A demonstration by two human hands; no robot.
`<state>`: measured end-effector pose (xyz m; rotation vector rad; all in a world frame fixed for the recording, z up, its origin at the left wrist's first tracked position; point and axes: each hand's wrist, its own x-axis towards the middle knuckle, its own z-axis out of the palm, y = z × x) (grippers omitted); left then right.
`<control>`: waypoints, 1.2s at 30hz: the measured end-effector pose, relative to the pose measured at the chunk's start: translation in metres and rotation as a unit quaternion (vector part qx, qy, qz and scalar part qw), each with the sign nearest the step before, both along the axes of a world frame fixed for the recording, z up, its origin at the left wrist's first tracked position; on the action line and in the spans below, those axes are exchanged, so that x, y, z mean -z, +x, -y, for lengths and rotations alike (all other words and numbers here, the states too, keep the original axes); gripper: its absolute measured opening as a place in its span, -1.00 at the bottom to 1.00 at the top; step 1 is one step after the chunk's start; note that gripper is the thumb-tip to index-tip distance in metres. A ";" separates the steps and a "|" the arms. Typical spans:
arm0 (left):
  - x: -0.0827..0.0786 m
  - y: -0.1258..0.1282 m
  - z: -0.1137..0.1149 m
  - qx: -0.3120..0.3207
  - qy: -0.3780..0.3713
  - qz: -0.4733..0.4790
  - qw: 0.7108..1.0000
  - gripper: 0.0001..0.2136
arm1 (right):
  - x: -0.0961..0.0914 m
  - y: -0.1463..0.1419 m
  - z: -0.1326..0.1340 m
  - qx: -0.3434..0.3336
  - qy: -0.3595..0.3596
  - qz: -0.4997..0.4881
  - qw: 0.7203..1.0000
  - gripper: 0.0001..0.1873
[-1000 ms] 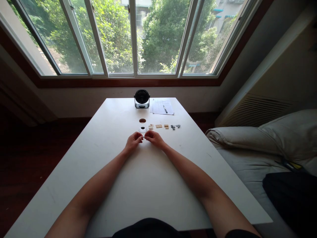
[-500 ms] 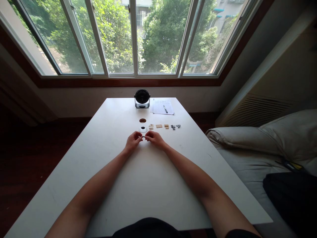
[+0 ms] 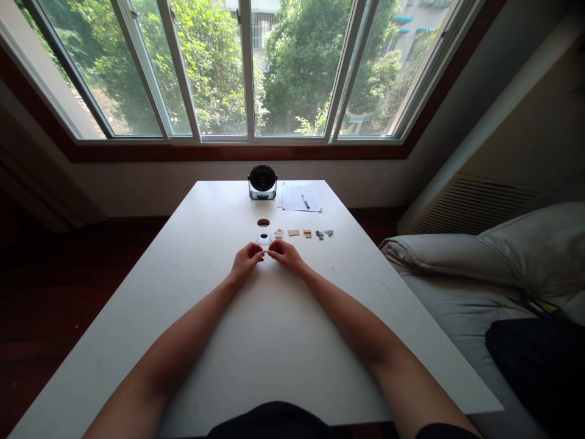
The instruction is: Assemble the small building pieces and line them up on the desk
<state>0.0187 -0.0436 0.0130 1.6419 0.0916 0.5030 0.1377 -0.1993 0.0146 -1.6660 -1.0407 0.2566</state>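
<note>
My left hand and my right hand meet over the middle of the white table. Between their fingertips is a small grey piece, pinched from both sides and mostly hidden; its exact kind is too small to make out. Just beyond the hands lies a white ring-shaped cover with a dark centre. To its right, in a row, are small cream pieces, tan studded building bricks, more tan bricks, and dark grey pieces beside lighter grey ones.
A round hole opens in the tabletop beyond the cover. A small black fan stands at the far edge, beside paper sheets with a pen on top. A pale sofa borders the table's right side.
The grey piece has turned slightly between my fingertips and looks lighter now. Both hands stay in almost the same place, and the row of pieces has not moved.
</note>
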 end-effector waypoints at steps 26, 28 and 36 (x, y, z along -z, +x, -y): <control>-0.001 0.000 0.000 0.008 -0.005 -0.008 1.000 -0.80 | -0.002 0.000 0.001 -0.005 0.002 0.017 1.000 -0.77; -0.001 0.000 0.000 0.008 -0.006 -0.009 1.000 -0.80 | -0.002 0.000 0.001 -0.003 -0.001 0.022 1.000 -0.76; 0.000 0.001 -0.001 0.008 -0.010 -0.003 1.000 -0.85 | -0.004 -0.004 0.002 0.011 0.003 0.138 0.990 -0.89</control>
